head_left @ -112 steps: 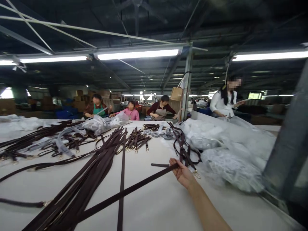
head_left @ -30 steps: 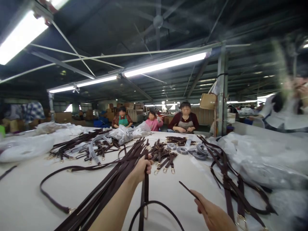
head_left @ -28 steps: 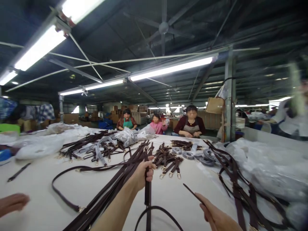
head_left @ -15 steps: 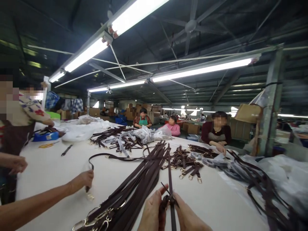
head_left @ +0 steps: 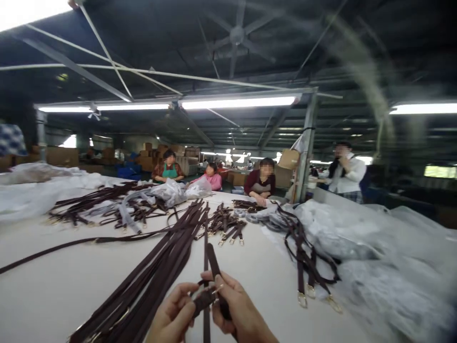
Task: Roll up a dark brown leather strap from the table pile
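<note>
My left hand (head_left: 175, 310) grips a dark brown strap (head_left: 203, 304) between thumb and fingers, low in the middle of the view. My right hand (head_left: 236, 305) is closed on another part of a brown strap, whose flat end (head_left: 213, 259) sticks up above the fingers. A small gold metal piece (head_left: 217, 288) shows between both hands. Whether the two parts belong to one strap I cannot tell. Beneath the hands, a single long strap (head_left: 206, 238) runs away across the table. To the left lies a thick bundle of brown straps (head_left: 157, 276) with gold clasps at its near end.
On the white table (head_left: 43, 295) lie short straps with gold clips (head_left: 228, 224), a heap of straps (head_left: 103, 200) and clear plastic wrapping (head_left: 171, 193). Hooked straps (head_left: 303, 247) hang over plastic bags (head_left: 385, 281) at right. Several people sit or stand beyond, one in a maroon top (head_left: 260, 183).
The view has swung right, so the co-worker's arm at left is out of sight. My hands have drawn slightly apart, and a flat strap end now stands up from my right hand.
</note>
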Demonstrator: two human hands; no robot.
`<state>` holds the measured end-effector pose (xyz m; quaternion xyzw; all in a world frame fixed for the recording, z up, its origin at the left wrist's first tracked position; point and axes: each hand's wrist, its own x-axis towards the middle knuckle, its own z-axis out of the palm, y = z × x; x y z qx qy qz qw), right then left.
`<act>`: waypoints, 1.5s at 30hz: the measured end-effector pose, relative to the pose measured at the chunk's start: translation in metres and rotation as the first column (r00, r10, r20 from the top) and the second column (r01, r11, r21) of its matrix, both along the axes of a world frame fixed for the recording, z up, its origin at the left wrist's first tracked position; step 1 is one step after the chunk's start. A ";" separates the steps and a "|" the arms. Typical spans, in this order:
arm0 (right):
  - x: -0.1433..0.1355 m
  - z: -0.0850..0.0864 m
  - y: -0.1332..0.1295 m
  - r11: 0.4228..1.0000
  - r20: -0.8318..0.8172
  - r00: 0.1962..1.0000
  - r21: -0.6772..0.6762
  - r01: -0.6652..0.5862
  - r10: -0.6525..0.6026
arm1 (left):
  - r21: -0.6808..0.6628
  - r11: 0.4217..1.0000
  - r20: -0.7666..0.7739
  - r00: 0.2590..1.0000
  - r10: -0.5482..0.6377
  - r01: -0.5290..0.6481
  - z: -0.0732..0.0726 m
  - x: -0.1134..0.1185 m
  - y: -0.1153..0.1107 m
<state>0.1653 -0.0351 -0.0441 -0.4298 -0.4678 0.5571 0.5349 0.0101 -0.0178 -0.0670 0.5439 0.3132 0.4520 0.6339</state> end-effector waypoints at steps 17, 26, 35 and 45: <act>-0.004 -0.009 -0.004 0.993 0.213 0.976 0.096 -0.070 0.048 | 0.384 0.923 -0.314 0.940 0.132 -0.002 0.002 0.010 -0.028; 0.010 -0.043 0.018 0.724 0.661 0.548 0.676 -0.137 -0.513 | -0.265 0.959 0.420 0.883 0.208 -0.100 0.002 -0.017 0.005; -0.003 -0.075 0.021 0.706 0.754 0.441 0.637 -0.309 -0.487 | -0.193 0.981 0.319 0.945 0.073 -0.011 -0.008 -0.010 -0.001; -0.032 -0.040 -0.006 0.956 0.302 0.952 0.292 -0.033 -0.059 | -0.128 0.991 0.066 0.997 -0.026 0.034 0.005 -0.010 -0.014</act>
